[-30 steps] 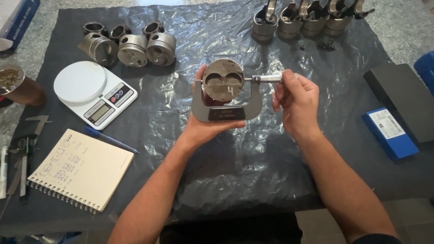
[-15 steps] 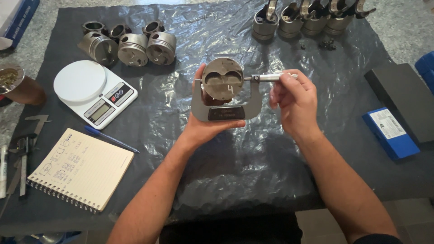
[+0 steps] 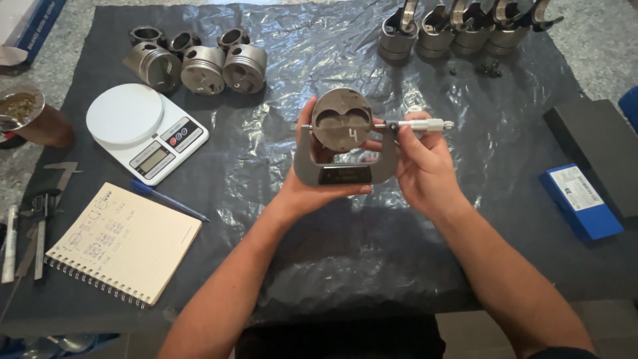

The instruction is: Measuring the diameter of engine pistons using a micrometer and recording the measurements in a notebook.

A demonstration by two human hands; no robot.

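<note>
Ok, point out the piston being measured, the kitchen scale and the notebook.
piston (image 3: 341, 119): head view, on its dished crown.
kitchen scale (image 3: 125, 114): head view, on the round white weighing plate.
notebook (image 3: 126, 242): head view, on the open written page.

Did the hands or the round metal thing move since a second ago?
Hardly. The left hand keeps holding the grey U-shaped micrometer around the round grey metal piston, and the right hand stays on its thimble. The white kitchen scale and spiral notebook have not moved.

Grey piston sits upright within micrometer frame.
</note>
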